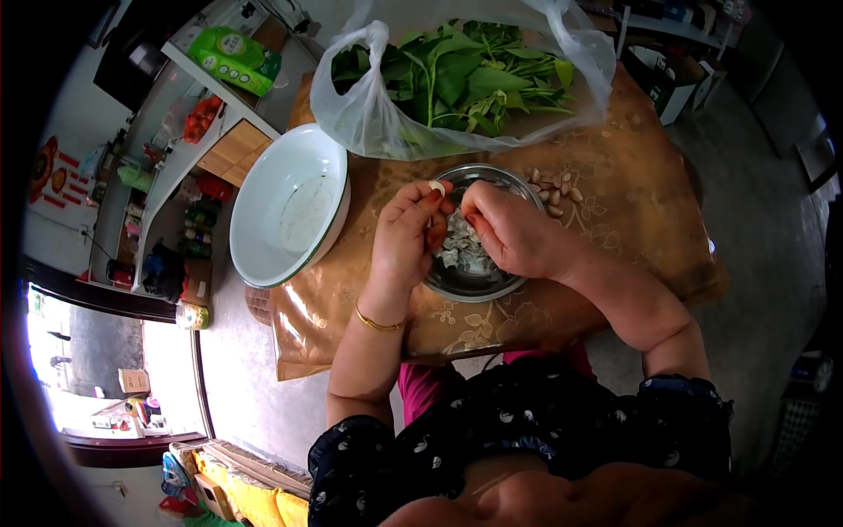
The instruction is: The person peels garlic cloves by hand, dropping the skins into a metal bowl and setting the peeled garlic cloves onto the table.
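Here, in the head view, the left hand (406,230) pinches a small pale piece (437,188) between thumb and fingertips, above the left side of the bowl (479,287). The right hand (512,230) is curled nearly shut over the right side of the bowl; whether it grips anything cannot be told. The bowl is shiny metal and holds pale, papery peel (458,246), partly hidden by both hands. Just beside its far right rim, the cloves (555,191) lie in a loose group on the brown cloth (615,202) of the table.

At the far side, a clear plastic bag (344,110), gaping, holds green leaves (483,79). To the left stands the basin (260,189), white inside with a dark rim, wider than the bowl and apart from it; faint marks show on its bottom, too unclear to name. Farther left, a green pack (235,60) lies on the shelf (195,68).
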The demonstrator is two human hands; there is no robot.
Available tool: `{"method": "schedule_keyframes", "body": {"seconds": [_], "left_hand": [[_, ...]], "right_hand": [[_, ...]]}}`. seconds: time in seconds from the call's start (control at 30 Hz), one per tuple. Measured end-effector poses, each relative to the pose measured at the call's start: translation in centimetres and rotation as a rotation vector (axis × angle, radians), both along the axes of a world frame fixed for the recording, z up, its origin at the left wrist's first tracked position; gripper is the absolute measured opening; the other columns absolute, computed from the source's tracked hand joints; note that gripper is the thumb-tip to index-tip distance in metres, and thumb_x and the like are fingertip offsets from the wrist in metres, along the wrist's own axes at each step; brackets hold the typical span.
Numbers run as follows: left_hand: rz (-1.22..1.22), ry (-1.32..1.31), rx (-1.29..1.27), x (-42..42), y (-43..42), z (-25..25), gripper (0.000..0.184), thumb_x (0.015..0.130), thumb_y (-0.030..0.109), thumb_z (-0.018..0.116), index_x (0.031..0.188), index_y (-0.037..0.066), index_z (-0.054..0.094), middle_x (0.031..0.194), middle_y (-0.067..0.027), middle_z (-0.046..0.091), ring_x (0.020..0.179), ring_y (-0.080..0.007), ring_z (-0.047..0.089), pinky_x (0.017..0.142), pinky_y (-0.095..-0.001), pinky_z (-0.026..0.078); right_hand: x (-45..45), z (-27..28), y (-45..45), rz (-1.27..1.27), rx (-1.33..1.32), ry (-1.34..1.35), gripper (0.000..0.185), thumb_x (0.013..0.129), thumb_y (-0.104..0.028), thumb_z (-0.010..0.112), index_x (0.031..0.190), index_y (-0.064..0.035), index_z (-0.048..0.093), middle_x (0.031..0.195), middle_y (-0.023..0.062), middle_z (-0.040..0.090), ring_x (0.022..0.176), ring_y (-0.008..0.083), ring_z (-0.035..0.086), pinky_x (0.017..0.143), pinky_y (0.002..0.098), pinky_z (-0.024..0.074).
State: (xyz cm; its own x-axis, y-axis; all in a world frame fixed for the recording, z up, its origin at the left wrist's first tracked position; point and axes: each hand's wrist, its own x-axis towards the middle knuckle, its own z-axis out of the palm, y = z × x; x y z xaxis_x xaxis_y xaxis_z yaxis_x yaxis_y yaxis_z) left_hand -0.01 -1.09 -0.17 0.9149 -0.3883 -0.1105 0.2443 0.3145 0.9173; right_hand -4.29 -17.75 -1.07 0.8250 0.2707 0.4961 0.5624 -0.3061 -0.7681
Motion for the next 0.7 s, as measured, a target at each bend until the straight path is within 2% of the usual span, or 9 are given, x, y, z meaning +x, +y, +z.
{"method": "schedule_keyframes", "body": {"seconds": [0.2,0.3,0.4,0.5,0.6,0.7], "left_hand": [[-0.006,-0.021,0.029,0.2,0.1,-0.4,0.017,0.088,0.005,0.051,0.101,-0.003,0.059,0.067,0.0001,0.051,0.049,-0.0042,0.038,0.044,-0.017,0.03],[-0.016,-0.058,0.062,0.1,0.1,-0.6,0.016,0.088,0.004,0.051,0.099,-0.003,0.06,0.064,0.0015,0.05,0.049,-0.0037,0.037,0.044,-0.0171,0.029],[-0.024,-0.077,0.083,0.2,0.2,-0.9,0.016,0.087,0.002,0.051,0.099,-0.003,0.061,0.063,0.0019,0.05,0.049,-0.0037,0.037,0.044,-0.0173,0.03],[-0.027,-0.097,0.103,0.1,0.2,-1.0,0.016,0.086,0.002,0.053,0.099,-0.002,0.061,0.064,0.0013,0.052,0.049,-0.0037,0.039,0.044,-0.0176,0.03],[-0.015,-0.112,0.164,-0.1,0.1,-0.9,0.015,0.085,0.002,0.055,0.098,-0.002,0.061,0.067,0.0003,0.055,0.051,-0.0034,0.041,0.045,-0.0176,0.031],[-0.015,-0.135,0.224,-0.1,0.1,-0.9,0.014,0.084,0.001,0.055,0.097,-0.001,0.061,0.07,-0.0012,0.057,0.052,-0.004,0.042,0.046,-0.0173,0.032]], "right_hand": [[0.5,-0.5,-0.4,-0.023,-0.165,-0.015,0.011,0.081,0.001,0.052,0.089,-0.0004,0.045,0.073,0.0172,0.055,0.067,0.0361,0.054,0.059,0.0397,0.0414],[0.8,-0.8,-0.3,-0.087,-0.097,-0.072,0.01,0.079,0.002,0.053,0.083,0.0001,0.044,0.065,0.0199,0.054,0.063,0.0389,0.054,0.055,0.0418,0.0424],[0.4,0.1,-0.4,-0.088,-0.037,0.05,0.008,0.079,0.001,0.052,0.081,0.0002,0.044,0.065,0.0195,0.055,0.063,0.0379,0.055,0.055,0.0412,0.0426],[0.4,0.2,-0.6,-0.081,-0.022,0.141,0.009,0.08,0.002,0.051,0.088,-0.0008,0.046,0.065,0.0136,0.052,0.059,0.0231,0.053,0.053,0.034,0.0401],[1.0,-0.8,-0.8,-0.044,-0.014,0.045,0.014,0.079,0.005,0.05,0.091,-0.001,0.046,0.064,0.0114,0.051,0.058,0.0206,0.051,0.054,0.0323,0.0402],[0.8,-0.6,-0.6,-0.075,0.051,0.077,0.014,0.079,0.006,0.051,0.09,-0.0008,0.046,0.067,0.0102,0.051,0.058,0.0187,0.049,0.055,0.0311,0.0401]]}}
